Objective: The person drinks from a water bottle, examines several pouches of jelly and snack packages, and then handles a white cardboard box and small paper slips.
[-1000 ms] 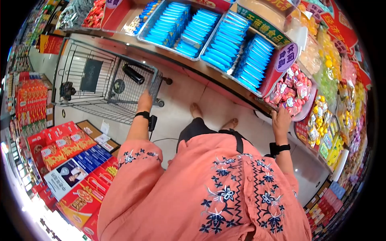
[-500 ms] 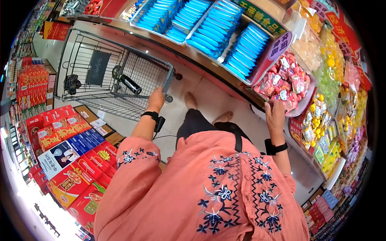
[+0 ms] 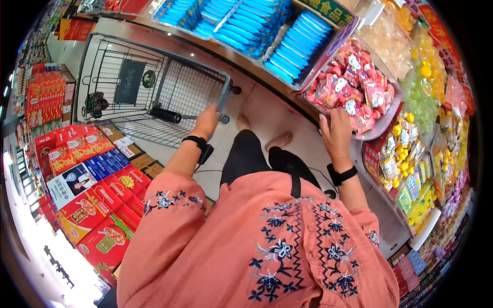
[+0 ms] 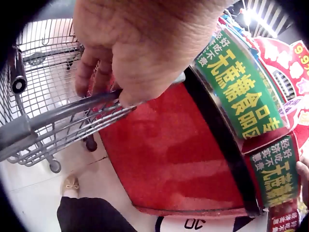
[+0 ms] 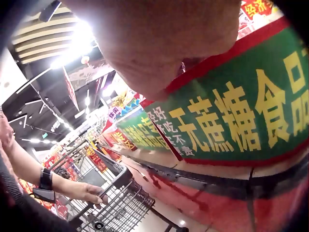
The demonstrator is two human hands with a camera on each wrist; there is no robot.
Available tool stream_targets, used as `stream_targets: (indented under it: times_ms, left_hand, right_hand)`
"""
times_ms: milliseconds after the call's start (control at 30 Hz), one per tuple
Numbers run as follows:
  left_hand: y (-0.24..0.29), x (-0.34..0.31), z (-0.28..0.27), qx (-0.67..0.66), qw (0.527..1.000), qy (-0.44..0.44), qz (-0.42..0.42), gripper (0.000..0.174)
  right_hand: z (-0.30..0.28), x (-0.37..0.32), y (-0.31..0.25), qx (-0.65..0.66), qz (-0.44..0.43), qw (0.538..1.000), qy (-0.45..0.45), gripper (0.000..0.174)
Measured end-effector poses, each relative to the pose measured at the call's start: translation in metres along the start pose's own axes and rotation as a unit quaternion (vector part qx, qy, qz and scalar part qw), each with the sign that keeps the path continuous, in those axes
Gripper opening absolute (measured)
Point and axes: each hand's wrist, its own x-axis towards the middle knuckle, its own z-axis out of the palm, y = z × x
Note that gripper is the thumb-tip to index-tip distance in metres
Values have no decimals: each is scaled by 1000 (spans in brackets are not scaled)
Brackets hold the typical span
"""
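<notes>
Supermarket aisle, pale floor tiles (image 3: 267, 110), snack displays on both sides.

The right hand (image 3: 336, 134) is resting at the front edge of a curved-front bin of small red-and-pink wrapped candies (image 3: 354, 84), just ahead and to the person's right. Its fingers are lying fairly straight on the pile and aren't curling round any piece as far as I can tell. The right wrist view is only giving a blurry palm, so no help there.

I'm guessing those candies are light, with slick crinkly wrappers. Being loose in a heap, they'd slide about. Pinching one by a wrapper end or scooping a handful looks like the way to take hold. Nothing fragile, I'd say.

The left hand (image 3: 207, 120) is gripping the grey bar handle (image 3: 225, 92) of a grey wire shopping cart (image 3: 149, 82), fingers wrapping right round the bar near its right end. The left wrist view is showing that clearly.

That cart is sitting ahead-left on the floor, with a black cylinder (image 3: 164, 114) lying on its side in the basket. I reckon it's rolling easily with so little in it, though a one-handed off-centre grip probably makes it want to swing.

Further out:
- flat blue packets (image 3: 295, 49) are filling trays beyond the candies
- yellow wrapped sweets (image 3: 403, 149) are sitting to the right
- a green banner with yellow characters (image 5: 227, 121) is running along the display front
- red gift boxes (image 3: 87, 218) are stacking up on the left
</notes>
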Motion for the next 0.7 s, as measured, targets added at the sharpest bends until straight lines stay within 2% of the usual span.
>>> stream_targets:
  times_ms: [67, 100, 200, 400, 467, 567, 633, 667, 700]
  left_hand:
    - [14, 2, -1, -24, 999, -25, -13, 27]
    - [19, 0, 2, -29, 1000, 7, 7, 29]
    - [33, -1, 9, -26, 999, -19, -7, 32]
    - [35, -3, 40, -49, 996, 5, 69, 41]
    - [42, -4, 31, -66, 995, -2, 78, 41]
    - [35, 9, -3, -136, 979, -129, 78, 41]
    - [6, 39, -18, -200, 976, -82, 11, 29]
    - [-32, 56, -17, -37, 986, 12, 165, 38]
    - [-41, 60, -47, -226, 972, 6, -67, 47]
  right_hand:
    - [1, 2, 0, -5, 2, 1000, 6, 18]
    - [4, 1, 2, -8, 6, 1000, 7, 18]
    - [9, 0, 5, -29, 19, 999, 9, 18]
    - [18, 0, 5, -80, 33, 996, -7, 20]
    - [17, 2, -1, -72, 45, 996, -11, 19]
    - [19, 3, -1, -86, 33, 996, -17, 18]
    - [17, 5, -7, -84, 44, 995, -34, 18]
    - [18, 5, -7, -84, 39, 995, -36, 18]
    - [19, 5, -4, -85, 35, 995, -36, 18]
